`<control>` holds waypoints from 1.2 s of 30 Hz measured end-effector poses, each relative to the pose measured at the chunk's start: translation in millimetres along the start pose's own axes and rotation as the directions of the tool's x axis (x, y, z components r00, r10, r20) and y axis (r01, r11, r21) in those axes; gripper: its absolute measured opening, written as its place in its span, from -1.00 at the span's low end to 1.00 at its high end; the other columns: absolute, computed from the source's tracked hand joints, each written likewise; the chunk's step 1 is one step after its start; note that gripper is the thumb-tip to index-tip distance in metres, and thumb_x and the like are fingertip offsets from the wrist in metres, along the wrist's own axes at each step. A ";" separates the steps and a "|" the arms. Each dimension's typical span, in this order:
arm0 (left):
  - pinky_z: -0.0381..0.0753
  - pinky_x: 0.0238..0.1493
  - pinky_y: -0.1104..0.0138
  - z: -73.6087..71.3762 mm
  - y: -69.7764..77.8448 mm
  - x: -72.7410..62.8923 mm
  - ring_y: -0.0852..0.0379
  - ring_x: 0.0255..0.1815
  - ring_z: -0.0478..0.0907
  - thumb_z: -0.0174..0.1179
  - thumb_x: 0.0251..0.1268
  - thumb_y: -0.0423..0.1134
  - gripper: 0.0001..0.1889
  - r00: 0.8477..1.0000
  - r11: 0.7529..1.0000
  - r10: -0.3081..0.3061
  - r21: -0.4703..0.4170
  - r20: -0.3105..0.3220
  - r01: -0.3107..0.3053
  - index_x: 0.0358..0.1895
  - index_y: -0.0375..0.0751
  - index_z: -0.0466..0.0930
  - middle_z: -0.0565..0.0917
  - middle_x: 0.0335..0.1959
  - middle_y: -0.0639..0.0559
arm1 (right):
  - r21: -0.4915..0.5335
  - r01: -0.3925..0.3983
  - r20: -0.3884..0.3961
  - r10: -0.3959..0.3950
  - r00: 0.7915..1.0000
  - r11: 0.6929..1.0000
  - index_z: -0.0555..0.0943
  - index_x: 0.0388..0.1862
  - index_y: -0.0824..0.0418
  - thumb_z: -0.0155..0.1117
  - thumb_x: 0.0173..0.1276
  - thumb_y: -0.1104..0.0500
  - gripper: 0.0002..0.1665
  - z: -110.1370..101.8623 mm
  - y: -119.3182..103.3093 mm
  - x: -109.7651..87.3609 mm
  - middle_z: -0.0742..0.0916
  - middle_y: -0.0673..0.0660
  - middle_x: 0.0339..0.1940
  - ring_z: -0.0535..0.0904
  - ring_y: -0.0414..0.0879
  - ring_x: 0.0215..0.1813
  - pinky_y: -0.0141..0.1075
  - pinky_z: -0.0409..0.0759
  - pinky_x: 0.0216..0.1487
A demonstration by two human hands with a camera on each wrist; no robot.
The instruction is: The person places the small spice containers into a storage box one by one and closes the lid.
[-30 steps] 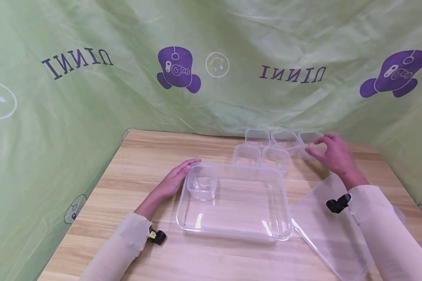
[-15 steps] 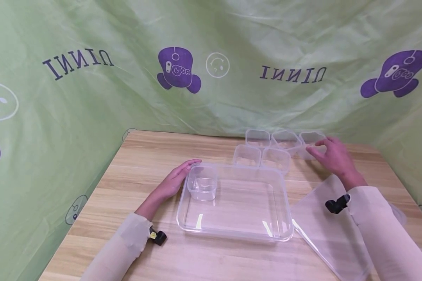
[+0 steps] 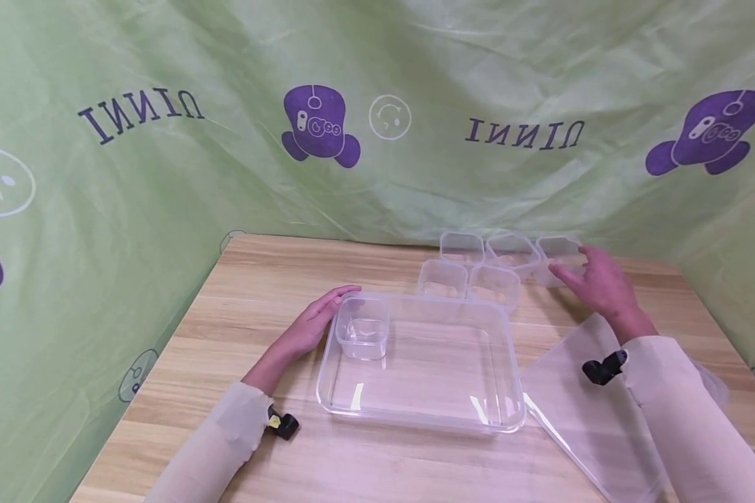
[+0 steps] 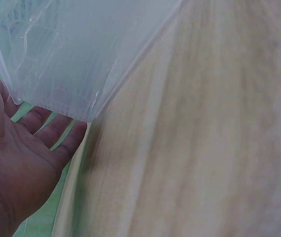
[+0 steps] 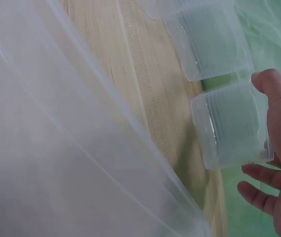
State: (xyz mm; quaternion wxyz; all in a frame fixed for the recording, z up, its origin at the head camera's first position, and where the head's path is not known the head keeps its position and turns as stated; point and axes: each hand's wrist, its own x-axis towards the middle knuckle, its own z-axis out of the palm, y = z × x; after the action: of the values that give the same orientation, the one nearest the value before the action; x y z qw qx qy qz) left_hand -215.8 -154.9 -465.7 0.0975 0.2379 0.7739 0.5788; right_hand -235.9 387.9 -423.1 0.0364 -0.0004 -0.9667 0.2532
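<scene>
In the head view, my left hand (image 3: 308, 325) rests with extended fingers against the left back corner of a large clear plastic box (image 3: 415, 419). The left wrist view shows those fingers (image 4: 71, 140) along the box's outer wall. Inside the box's left back corner sits a small clear container (image 3: 363, 342). My right hand (image 3: 604, 286) is at the rightmost small container (image 3: 550, 276) in the back row. In the right wrist view, the thumb touches one upper corner of that container (image 5: 234, 128). The other fingers are spread at its far side; the index is partly hidden behind it.
Several more small clear containers (image 3: 493, 286) stand behind the large box, close together in two rows. A large clear lid (image 3: 594, 405) lies on the wooden table (image 3: 258, 272), right of the box. Part of another clear piece (image 3: 707, 384) shows beyond the right sleeve. Green fabric (image 3: 377, 181) encloses the table.
My right index finger has moved away from the thumb, widening the gap between them at the container. The left hand, the large box and the small containers stay in place.
</scene>
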 end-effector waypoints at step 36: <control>0.05 0.57 -0.05 -0.4 -0.4 -0.7 -0.03 0.57 0.19 -0.26 0.77 -0.10 -0.54 1.000 1.000 -0.004 -0.009 -0.009 0.003 0.51 -0.09 0.39 0.40 0.51 -0.03 | -0.029 0.005 -0.117 -0.009 0.993 1.000 0.59 -0.06 0.59 0.24 0.48 -0.31 -0.14 1.2 4.5 -3.9 0.57 0.64 0.09 0.55 0.51 0.04 0.45 0.41 0.15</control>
State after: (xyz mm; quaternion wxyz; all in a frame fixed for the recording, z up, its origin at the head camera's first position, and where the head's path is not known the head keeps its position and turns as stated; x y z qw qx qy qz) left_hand -215.5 -155.6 -466.0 0.0959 0.2334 0.7721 0.5832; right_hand -232.2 391.2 -426.5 0.0937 -0.0124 -0.9665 0.2388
